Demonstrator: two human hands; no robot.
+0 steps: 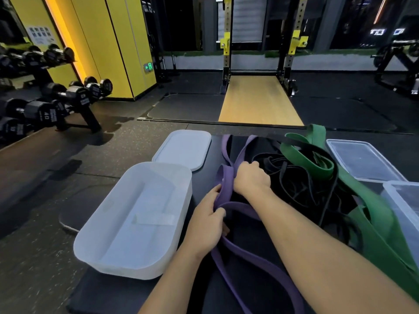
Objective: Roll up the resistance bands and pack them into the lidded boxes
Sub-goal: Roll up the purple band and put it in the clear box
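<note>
- The white box (pixel 136 200) on my left stands open and empty, with its lid (pixel 183 149) lying just behind it.
- My left hand (pixel 208 225) curls its fingers round the purple band (pixel 226 184), which lies on the dark mat beside the box.
- My right hand (pixel 251 177) is clenched on the same band a little farther up; it looks like the roll is only just starting.
- The black bands (pixel 294 177) are a loose tangle, with the green band (pixel 310 159) draped over them, unrolled.
- The clear boxes (pixel 362 159) at the far right hold nothing either, so nearly everything is left.
</note>
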